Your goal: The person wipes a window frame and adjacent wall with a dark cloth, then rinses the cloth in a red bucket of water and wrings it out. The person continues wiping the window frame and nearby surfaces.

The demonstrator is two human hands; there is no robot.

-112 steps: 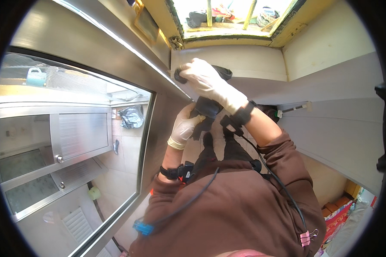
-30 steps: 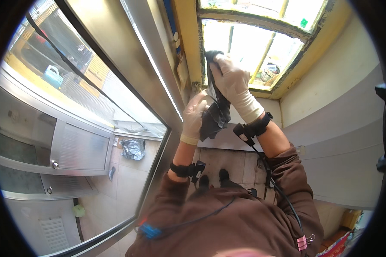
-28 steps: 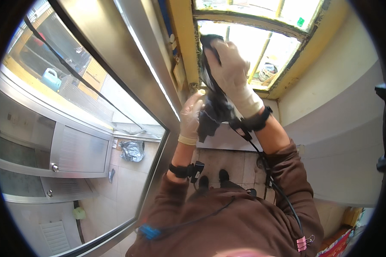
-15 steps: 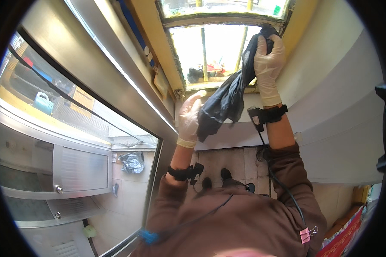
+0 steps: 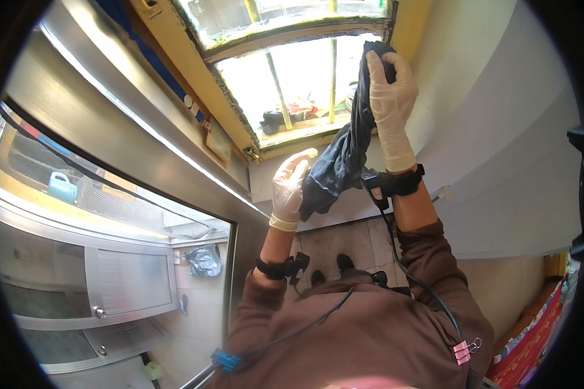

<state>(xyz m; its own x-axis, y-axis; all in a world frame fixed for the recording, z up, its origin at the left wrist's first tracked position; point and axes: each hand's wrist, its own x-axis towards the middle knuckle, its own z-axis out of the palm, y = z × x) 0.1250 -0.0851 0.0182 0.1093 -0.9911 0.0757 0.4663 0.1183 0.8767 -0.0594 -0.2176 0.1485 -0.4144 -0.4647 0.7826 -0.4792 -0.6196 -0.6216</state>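
Observation:
A dark blue-black cloth (image 5: 344, 149) hangs stretched in front of a window with yellow frame (image 5: 194, 84) and vertical bars (image 5: 334, 61). My right hand (image 5: 389, 97), in a pale glove, is raised high and grips the cloth's top end near the window's right jamb. My left hand (image 5: 291, 185), also gloved, sits lower at the cloth's bottom end beside the sill, fingers curled against the fabric. Black straps with small devices wrap both wrists, and I wear a brown long-sleeved top.
A tall stainless steel cabinet (image 5: 110, 194) with a glass-like shiny side fills the left. A grey and cream wall (image 5: 499, 168) stands on the right. Tiled floor (image 5: 331, 243) lies below, and a colourful patterned fabric (image 5: 532, 337) shows at lower right.
My right hand has lifted the cloth from chest height up along the window, pulling it long. My left hand stayed lower at the cloth's bottom end.

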